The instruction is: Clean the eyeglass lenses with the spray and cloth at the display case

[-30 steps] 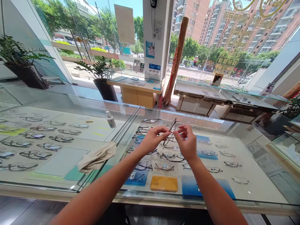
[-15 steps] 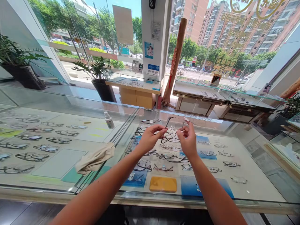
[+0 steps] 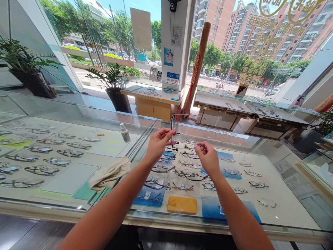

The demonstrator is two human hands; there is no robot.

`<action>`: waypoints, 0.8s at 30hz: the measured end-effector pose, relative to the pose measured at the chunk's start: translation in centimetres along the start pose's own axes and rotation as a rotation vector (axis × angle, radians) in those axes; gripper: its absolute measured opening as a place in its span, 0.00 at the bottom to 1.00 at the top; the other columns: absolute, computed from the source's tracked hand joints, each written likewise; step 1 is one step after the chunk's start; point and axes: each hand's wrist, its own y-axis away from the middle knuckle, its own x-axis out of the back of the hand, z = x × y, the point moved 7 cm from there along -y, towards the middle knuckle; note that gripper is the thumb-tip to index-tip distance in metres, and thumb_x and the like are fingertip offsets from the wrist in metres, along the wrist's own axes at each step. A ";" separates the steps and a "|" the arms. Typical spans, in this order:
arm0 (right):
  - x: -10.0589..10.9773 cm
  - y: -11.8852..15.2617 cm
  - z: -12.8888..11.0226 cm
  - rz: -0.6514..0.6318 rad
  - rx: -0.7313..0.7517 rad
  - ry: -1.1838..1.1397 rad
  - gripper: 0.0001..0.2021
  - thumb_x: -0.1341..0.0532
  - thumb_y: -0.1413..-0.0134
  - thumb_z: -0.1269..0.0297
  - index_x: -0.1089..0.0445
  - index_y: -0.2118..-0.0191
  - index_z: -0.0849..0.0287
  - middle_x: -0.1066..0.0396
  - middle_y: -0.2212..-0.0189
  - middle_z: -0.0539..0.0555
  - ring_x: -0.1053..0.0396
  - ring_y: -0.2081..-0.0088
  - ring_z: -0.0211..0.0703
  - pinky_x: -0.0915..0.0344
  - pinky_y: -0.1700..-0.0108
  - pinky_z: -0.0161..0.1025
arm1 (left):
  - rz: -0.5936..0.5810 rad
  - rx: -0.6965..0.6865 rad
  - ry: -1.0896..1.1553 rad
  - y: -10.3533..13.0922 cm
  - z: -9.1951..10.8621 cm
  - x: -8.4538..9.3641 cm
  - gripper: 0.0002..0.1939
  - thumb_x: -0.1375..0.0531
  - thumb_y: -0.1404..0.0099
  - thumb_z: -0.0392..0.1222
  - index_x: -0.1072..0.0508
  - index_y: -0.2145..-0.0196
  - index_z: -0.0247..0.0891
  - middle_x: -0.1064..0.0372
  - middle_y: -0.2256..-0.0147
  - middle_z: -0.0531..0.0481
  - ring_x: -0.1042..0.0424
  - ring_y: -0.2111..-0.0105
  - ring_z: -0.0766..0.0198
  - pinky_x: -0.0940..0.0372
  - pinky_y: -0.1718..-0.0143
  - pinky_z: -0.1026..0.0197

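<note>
My left hand (image 3: 159, 144) pinches a pair of thin-framed eyeglasses (image 3: 172, 121) between thumb and fingers, above the glass counter (image 3: 283, 166). Its dark front stands edge-on to me, and a thin temple reaches out to the right. To the right, my right hand (image 3: 208, 156) is apart from these glasses, with its fingers curled in towards the thumb. Whether anything small is in that hand is hidden. Below both hands, rows of spectacles (image 3: 182, 186) lie inside the showcase.
On the counter to the left lie a crumpled beige cloth (image 3: 110, 173) and a small white spray bottle (image 3: 125, 132). A yellow case (image 3: 182, 205) is near the front edge. Potted plants (image 3: 114, 80) and a wooden post (image 3: 199, 66) stand beyond, before the windows.
My right hand has come off the eyeglasses and is lower now. My left hand has shifted left with them, turning their front edge-on. The view has tilted slightly.
</note>
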 end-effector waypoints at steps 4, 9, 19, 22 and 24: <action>0.9 0.7 -2.7 0.118 0.235 0.124 0.19 0.37 0.32 0.48 0.21 0.45 0.54 0.28 0.64 0.54 0.31 0.61 0.51 0.33 0.54 0.47 | -0.102 0.011 -0.056 0.7 -0.5 -1.3 0.27 0.25 0.42 0.64 0.19 0.61 0.37 0.21 0.55 0.44 0.23 0.54 0.57 0.19 0.53 0.50; -0.9 2.0 -4.7 -0.035 0.388 -0.034 0.18 0.35 0.30 0.52 0.24 0.40 0.51 0.24 0.44 0.60 0.28 0.42 0.56 0.32 0.38 0.55 | -0.205 -0.037 -0.094 2.5 -1.2 -3.4 0.21 0.25 0.40 0.60 0.17 0.65 0.38 0.26 0.45 0.41 0.24 0.48 0.50 0.20 0.60 0.56; -1.9 2.7 -3.8 -0.078 0.322 -0.171 0.12 0.37 0.30 0.55 0.24 0.49 0.55 0.20 0.52 0.59 0.23 0.51 0.53 0.25 0.49 0.50 | -0.290 0.074 -0.015 4.3 -1.8 -5.4 0.21 0.24 0.42 0.60 0.15 0.64 0.39 0.26 0.42 0.37 0.24 0.45 0.46 0.22 0.55 0.51; -1.2 2.7 -4.0 -0.039 0.358 -0.145 0.12 0.37 0.30 0.55 0.24 0.50 0.55 0.21 0.52 0.59 0.23 0.50 0.54 0.25 0.47 0.51 | -0.352 0.002 -0.090 4.7 -0.6 -5.8 0.20 0.29 0.35 0.61 0.14 0.59 0.41 0.27 0.40 0.37 0.26 0.40 0.45 0.23 0.51 0.50; -0.8 2.5 -4.0 -0.029 0.373 -0.121 0.13 0.37 0.29 0.54 0.24 0.48 0.54 0.21 0.49 0.59 0.24 0.47 0.55 0.26 0.45 0.52 | -0.363 -0.084 -0.186 4.5 0.5 -5.6 0.19 0.33 0.30 0.59 0.14 0.55 0.43 0.28 0.38 0.38 0.30 0.36 0.45 0.24 0.47 0.50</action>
